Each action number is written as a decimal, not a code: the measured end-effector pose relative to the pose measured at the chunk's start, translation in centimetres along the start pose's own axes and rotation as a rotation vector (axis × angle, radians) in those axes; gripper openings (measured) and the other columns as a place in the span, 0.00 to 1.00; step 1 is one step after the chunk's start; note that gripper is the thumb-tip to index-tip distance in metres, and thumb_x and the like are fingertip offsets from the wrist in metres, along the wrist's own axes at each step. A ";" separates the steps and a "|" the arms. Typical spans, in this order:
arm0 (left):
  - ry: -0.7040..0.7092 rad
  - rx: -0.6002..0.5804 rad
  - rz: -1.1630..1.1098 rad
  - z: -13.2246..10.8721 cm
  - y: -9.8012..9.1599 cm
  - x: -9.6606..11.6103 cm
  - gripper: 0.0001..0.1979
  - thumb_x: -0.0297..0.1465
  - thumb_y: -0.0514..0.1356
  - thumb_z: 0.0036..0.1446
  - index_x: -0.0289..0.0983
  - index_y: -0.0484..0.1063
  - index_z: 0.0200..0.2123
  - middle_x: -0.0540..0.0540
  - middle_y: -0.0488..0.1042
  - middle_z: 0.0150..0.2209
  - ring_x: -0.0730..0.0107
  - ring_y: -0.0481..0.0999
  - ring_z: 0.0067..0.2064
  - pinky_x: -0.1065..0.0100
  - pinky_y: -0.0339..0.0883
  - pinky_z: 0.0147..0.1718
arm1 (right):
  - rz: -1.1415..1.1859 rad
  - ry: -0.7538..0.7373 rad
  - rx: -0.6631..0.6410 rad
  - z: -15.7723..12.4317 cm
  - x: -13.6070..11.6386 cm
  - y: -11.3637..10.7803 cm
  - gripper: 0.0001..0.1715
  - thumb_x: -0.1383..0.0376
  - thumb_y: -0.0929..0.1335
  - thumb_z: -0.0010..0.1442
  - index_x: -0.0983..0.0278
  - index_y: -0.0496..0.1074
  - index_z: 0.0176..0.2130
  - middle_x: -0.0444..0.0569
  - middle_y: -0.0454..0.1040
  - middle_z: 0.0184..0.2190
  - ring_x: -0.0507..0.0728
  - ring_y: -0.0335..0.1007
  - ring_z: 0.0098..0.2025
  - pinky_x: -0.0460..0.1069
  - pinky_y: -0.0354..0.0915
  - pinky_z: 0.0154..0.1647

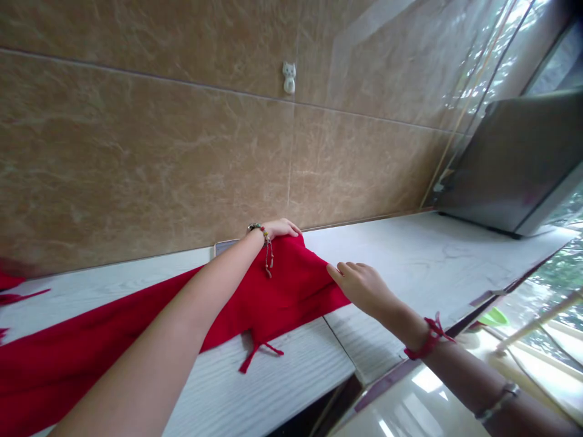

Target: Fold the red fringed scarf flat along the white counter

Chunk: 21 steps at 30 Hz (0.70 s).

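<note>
A long red scarf with tassels lies folded along the white countertop, running off the lower left. My left hand, with a beaded bracelet at the wrist, grips the scarf's far right corner beside the wall; its fingertips are partly hidden. At the scarf's right end, my right hand pinches the edge between thumb and curled fingers. A red cord bracelet is on that wrist. Part of the scarf lies behind my left forearm.
A brown tiled wall with a small white cat-shaped hook backs the white countertop. A flat device lies partly covered by the scarf near the wall. On the right stand a large dark grey appliance and windows.
</note>
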<state>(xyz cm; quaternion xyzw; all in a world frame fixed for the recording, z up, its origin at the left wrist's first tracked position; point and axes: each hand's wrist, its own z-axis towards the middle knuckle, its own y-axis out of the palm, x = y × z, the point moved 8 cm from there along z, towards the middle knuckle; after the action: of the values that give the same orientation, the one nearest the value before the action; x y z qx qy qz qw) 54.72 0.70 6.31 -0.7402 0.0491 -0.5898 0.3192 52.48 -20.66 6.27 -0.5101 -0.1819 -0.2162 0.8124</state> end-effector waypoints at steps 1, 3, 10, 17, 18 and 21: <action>-0.003 -0.012 -0.005 0.4 0.5 -0.2 0.11 0.24 0.60 0.43 0.32 0.76 0.33 0.44 0.77 0.31 0.68 0.74 0.32 0.71 0.67 0.31 | 0.005 0.009 0.002 -0.2 0.1 0.4 0.13 0.75 0.58 0.57 0.66 0.69 0.36 0.47 0.67 0.23 0.52 0.60 0.23 0.49 0.47 0.24; -0.005 -0.032 -0.019 0.9 1.2 -0.1 0.11 0.24 0.60 0.43 0.32 0.76 0.34 0.43 0.77 0.32 0.69 0.74 0.33 0.72 0.68 0.31 | 0.009 0.019 0.015 -0.7 0.2 0.6 0.13 0.75 0.58 0.58 0.66 0.69 0.36 0.46 0.67 0.22 0.51 0.59 0.22 0.49 0.46 0.23; 0.000 -0.018 0.005 2.5 2.5 1.3 0.14 0.23 0.56 0.49 0.32 0.73 0.41 0.43 0.77 0.36 0.70 0.75 0.34 0.71 0.69 0.33 | 0.022 0.103 0.041 -2.3 1.8 0.0 0.14 0.75 0.57 0.58 0.66 0.70 0.33 0.45 0.65 0.20 0.50 0.58 0.21 0.48 0.47 0.23; 0.018 0.045 0.275 4.5 6.0 -1.2 0.10 0.27 0.58 0.53 0.31 0.71 0.39 0.45 0.73 0.38 0.66 0.72 0.39 0.65 0.68 0.38 | 0.099 0.182 -0.264 -4.0 2.1 4.9 0.15 0.74 0.58 0.57 0.64 0.68 0.41 0.47 0.68 0.25 0.51 0.62 0.25 0.47 0.49 0.23; 0.029 0.045 0.313 4.6 6.4 -1.4 0.11 0.30 0.57 0.55 0.32 0.69 0.41 0.45 0.71 0.41 0.66 0.71 0.40 0.63 0.68 0.38 | 0.116 0.194 -0.282 -4.2 2.2 5.2 0.15 0.74 0.58 0.57 0.64 0.68 0.41 0.48 0.68 0.26 0.52 0.63 0.26 0.47 0.49 0.23; 0.063 0.071 0.420 4.3 6.9 -1.4 0.14 0.33 0.55 0.57 0.33 0.66 0.45 0.43 0.69 0.45 0.65 0.70 0.43 0.60 0.66 0.42 | 0.186 0.216 -0.319 -4.2 2.5 5.3 0.17 0.74 0.58 0.56 0.64 0.67 0.42 0.48 0.68 0.28 0.52 0.64 0.29 0.46 0.51 0.24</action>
<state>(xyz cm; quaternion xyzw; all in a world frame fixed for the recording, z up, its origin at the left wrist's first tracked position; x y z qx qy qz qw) 60.29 -2.36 1.00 -0.6832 0.1913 -0.5347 0.4591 57.73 -22.83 1.80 -0.6205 -0.0095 -0.2198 0.7527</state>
